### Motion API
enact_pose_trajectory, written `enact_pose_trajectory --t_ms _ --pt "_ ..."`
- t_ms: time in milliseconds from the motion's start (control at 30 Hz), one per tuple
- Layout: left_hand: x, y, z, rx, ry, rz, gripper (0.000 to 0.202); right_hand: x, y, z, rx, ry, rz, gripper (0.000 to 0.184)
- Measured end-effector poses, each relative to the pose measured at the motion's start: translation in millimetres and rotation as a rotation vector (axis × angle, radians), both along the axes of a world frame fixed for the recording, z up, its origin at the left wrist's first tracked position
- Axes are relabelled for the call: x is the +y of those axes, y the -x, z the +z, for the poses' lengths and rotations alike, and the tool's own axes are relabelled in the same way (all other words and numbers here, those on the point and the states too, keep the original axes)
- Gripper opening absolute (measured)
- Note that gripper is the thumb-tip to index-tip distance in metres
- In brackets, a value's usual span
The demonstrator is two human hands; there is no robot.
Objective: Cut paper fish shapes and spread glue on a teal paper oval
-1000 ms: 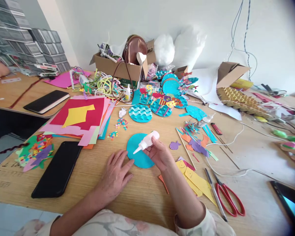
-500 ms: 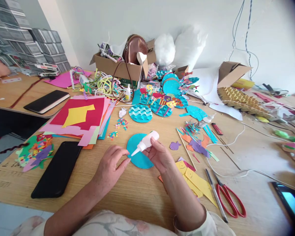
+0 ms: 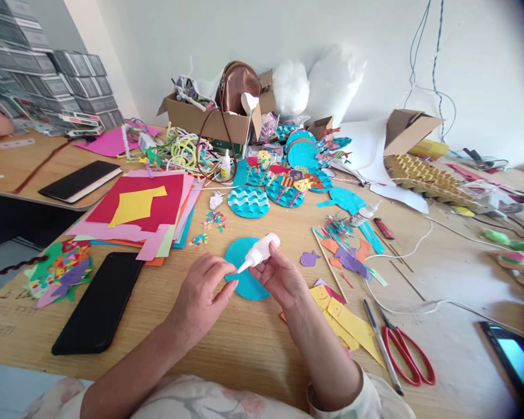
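In my right hand (image 3: 282,276) is a white glue bottle (image 3: 264,247), tilted so its narrow nozzle points down and left. My left hand (image 3: 207,288) is at the nozzle tip; the index fingertip is at or very near it, and the thumb stands apart below. I see nothing held between those fingers. Under both hands a round turquoise disc (image 3: 244,285) lies flat on the table, partly covered by the bottle and my right hand. A purple paper fish (image 3: 309,258) rests to the right of the disc.
Left are stacked coloured papers (image 3: 144,201) and a black phone (image 3: 98,302). Red-handled scissors (image 3: 408,355), a pen (image 3: 383,347) and yellow paper pieces (image 3: 353,326) lie right. Decorated turquoise discs (image 3: 248,201) stand behind. A white cable (image 3: 397,313) crosses the right side.
My left thumb and index finger have parted at the nozzle tip, and the left hand has shifted slightly right. The bottle stays in my right hand, nearly in place.
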State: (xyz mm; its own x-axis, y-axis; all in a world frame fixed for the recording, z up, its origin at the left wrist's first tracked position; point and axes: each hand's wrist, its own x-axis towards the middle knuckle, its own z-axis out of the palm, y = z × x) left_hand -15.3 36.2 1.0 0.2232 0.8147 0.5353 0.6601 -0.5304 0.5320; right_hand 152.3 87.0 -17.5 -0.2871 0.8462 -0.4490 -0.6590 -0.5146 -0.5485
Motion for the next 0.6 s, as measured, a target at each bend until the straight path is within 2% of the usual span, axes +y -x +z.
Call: enact_pose_trajectory --t_ms 167,367,500,600 --pt "1 2 -5.1 0.032 0.041 -0.027 0.012 2 -10 3.0 -0.099 -0.090 -0.026 0.026" --pt "2 7 -18.4 0.158 0.095 -0.069 0.013 14 -42 18.8 -0.350 -0.179 -0.087 0.025" --pt "2 5 -26.3 0.207 0.078 -0.086 0.018 38 -67 26.7 -0.530 -0.245 -0.106 0.024" --pt "1 2 -26.9 0.221 0.063 -0.109 0.020 67 -86 23.8 -0.599 -0.231 -0.155 0.020"
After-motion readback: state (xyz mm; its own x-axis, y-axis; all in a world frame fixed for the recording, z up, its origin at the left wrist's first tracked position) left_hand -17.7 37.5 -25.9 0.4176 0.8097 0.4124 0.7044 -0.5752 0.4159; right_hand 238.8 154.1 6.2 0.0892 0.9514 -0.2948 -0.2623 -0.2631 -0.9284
